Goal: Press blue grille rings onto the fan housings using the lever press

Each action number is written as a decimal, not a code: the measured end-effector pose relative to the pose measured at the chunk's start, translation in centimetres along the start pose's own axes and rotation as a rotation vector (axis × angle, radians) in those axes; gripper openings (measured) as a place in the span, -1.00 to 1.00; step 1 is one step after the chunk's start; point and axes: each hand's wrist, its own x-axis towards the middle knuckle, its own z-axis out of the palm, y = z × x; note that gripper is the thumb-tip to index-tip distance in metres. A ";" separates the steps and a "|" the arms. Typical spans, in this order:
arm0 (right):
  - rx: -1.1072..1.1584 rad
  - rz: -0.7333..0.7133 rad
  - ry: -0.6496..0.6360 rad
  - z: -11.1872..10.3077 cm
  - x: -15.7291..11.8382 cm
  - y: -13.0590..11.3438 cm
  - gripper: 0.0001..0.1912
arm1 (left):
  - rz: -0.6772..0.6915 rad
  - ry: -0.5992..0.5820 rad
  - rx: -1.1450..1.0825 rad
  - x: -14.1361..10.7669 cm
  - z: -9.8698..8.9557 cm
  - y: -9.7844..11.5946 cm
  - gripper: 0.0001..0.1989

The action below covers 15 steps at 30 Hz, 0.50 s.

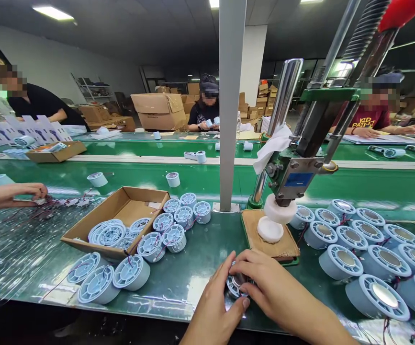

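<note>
Holding a housing [234,286] between both hands near the front of the counter [200,261], just before the board [288,244] of a press [295,175]. Closing the left grip [214,298] part way along the housing's left side, with fingers nearly straight and thumb at the near edge. Curling the right grip [270,280] over the far and right sides, with fingers bent and thumb against the top. Cannot tell how firmly pressed, nor whether resting on the counter or slightly lifted, with much of the housing hidden by fingers. On the board, a white cup [270,230], beneath the press's white pad [280,209]. To the right, close-packed disc-topped housings [340,270] with dark red wires. To the left, past a grey post [230,105], a carton [131,201] holding pale blue rings [107,234], with spoked housings [131,275] beside and in front. Farther left, over clear wrap [9,254], a co-worker's hand [31,193] at a bundle of wires [51,206]. Beyond, more co-workers behind the far surface, with cardboard boxes [159,111] at their backs
</note>
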 end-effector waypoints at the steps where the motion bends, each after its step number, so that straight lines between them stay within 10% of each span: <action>1: 0.002 -0.015 -0.004 -0.1 0.0 0.1 -0.62 | 0.004 -0.010 0.002 -0.1 -0.1 0.1 -0.32; 15: -0.154 -0.116 -0.051 -0.6 -0.2 0.2 -0.64 | 0.050 -0.011 0.043 -0.1 -0.1 0.2 -0.25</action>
